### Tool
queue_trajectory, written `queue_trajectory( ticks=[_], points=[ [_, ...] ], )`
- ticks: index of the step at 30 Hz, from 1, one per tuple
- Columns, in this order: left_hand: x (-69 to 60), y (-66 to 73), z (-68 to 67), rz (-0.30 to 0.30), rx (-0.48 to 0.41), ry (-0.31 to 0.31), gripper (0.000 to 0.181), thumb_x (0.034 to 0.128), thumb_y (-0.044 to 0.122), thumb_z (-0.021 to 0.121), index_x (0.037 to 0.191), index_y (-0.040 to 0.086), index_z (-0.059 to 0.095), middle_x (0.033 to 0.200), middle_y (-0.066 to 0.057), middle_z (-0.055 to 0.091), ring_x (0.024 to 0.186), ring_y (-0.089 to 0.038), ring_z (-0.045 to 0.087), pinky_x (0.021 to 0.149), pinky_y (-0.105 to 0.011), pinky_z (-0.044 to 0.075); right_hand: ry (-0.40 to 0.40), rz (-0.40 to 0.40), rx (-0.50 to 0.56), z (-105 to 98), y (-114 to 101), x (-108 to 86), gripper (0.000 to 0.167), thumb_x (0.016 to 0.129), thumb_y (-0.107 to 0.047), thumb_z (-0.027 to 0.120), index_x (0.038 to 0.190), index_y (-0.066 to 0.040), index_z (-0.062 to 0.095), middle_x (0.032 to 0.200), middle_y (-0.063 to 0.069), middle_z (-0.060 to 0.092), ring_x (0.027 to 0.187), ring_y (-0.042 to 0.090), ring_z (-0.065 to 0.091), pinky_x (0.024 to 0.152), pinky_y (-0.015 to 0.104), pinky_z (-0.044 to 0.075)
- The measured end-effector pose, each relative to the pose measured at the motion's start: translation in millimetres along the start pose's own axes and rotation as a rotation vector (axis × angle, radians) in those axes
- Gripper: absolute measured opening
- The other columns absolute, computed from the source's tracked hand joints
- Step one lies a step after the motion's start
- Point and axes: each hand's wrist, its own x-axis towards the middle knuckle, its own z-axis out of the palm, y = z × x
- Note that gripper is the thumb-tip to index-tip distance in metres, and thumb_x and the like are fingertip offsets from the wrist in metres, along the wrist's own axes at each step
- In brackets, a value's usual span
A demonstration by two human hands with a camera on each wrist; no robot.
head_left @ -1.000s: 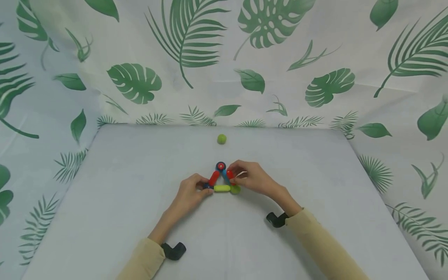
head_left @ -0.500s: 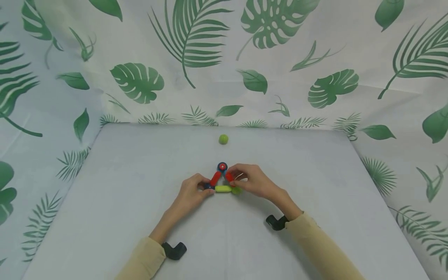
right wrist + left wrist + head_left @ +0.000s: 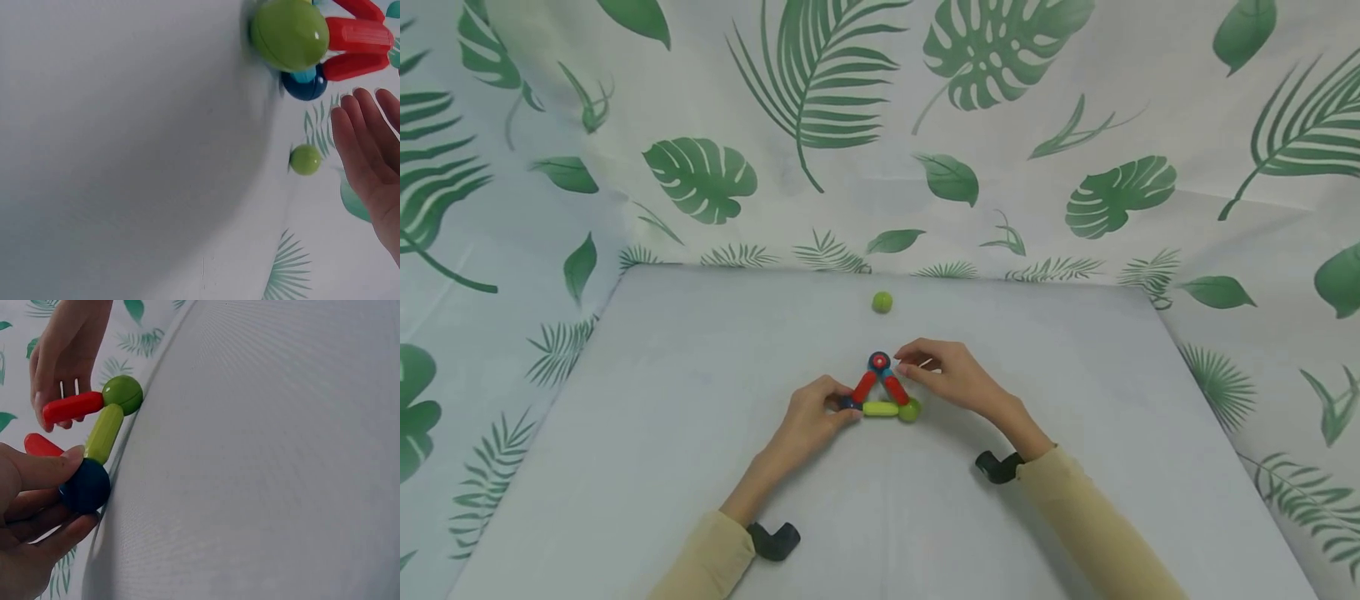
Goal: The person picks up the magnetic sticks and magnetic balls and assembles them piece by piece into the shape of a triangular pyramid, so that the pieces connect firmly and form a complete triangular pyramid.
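Observation:
My left hand (image 3: 808,417) pinches a dark blue ball (image 3: 86,486) at the left corner of a small triangle of toy balls and rods. A yellow-green rod (image 3: 880,409) joins it to a green ball (image 3: 909,409) on the right. Behind that, a light blue rod (image 3: 304,75) runs to a far dark blue ball (image 3: 310,91). Red rods rise from the corners: the left one (image 3: 864,387), the right one (image 3: 896,389) and the far one (image 3: 879,361), seen end-on. Beside the right red rod, my right hand (image 3: 951,375) hovers apart, holding nothing, fingers loosely bent.
A loose green ball (image 3: 882,302) lies behind the triangle, near the back edge of the white table (image 3: 700,333). Leaf-printed cloth (image 3: 850,200) hangs at the back and sides. A dark wrist device (image 3: 775,542) sits at each sleeve.
My right hand has set the right red rod against the green ball, let go of it and drawn back slightly upward. The left hand keeps its grip on the dark blue ball.

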Motion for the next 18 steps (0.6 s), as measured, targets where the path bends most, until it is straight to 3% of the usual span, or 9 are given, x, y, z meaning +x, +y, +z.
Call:
queue_trajectory(
  ticks=[10,18],
  points=[
    [-2.5,0.0,-1.1,-0.038,0.006,0.004,0.026,0.0803,0.005,0.086,0.102,0.003,0.073,0.096,-0.004,0.072,0.085,-0.016,0.071,0.079,-0.030,0.058,0.046,0.042,-0.042,-12.3,17.8,32.5,0.026,0.098,-0.015,0.070,0.119,-0.001,0.071,0.111,0.008,0.075,0.099,0.022,0.070,0.090,0.039,0.060],
    [-1.5,-0.2,1.5,0.017,0.008,0.012,0.028,0.0803,0.004,0.086,0.105,0.001,0.074,0.097,-0.006,0.071,0.084,-0.018,0.071,0.077,-0.028,0.058,0.097,0.060,-0.067,-18.6,35.9,67.4,0.026,0.097,-0.011,0.071,0.119,0.002,0.070,0.115,0.017,0.074,0.102,0.029,0.071,0.093,0.044,0.059]
  ],
)
